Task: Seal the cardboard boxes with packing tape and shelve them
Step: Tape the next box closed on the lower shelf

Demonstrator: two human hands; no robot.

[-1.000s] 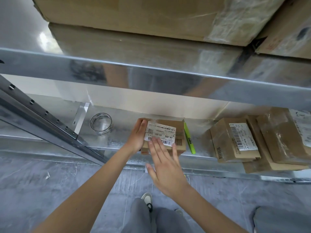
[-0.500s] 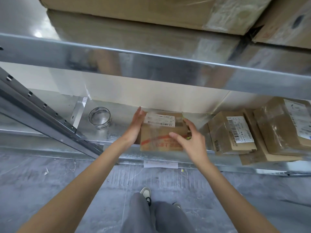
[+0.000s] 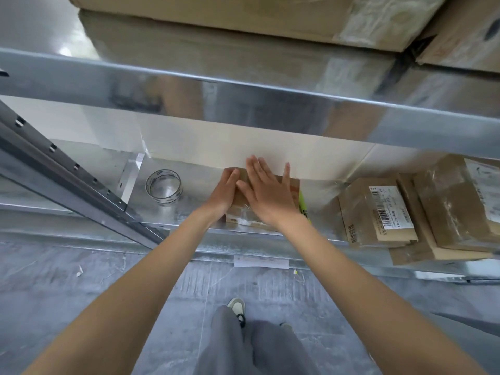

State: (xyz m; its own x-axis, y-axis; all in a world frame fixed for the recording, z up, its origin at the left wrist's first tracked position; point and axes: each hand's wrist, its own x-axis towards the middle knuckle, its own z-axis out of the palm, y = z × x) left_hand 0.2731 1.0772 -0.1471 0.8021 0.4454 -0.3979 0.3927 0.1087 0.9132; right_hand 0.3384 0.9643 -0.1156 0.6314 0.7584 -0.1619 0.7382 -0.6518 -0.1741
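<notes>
both hands (image 3: 267,196) flat on small box (image 3: 293,186), tape roll (image 3: 163,190) left

We see a small box (image 3: 293,188) mid-shelf on the lower shelf (image 3: 189,209) under both hands, left hand (image 3: 222,192) at its left side, right hand (image 3: 266,194) on top, tape roll (image 3: 163,190) left, marker (image 3: 304,209) just right, stacked boxes (image 3: 405,212) far right.

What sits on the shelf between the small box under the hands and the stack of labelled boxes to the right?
In the head view, a green highlighter lies beside the small box; bare metal shelf separates it from the labelled boxes.
</notes>
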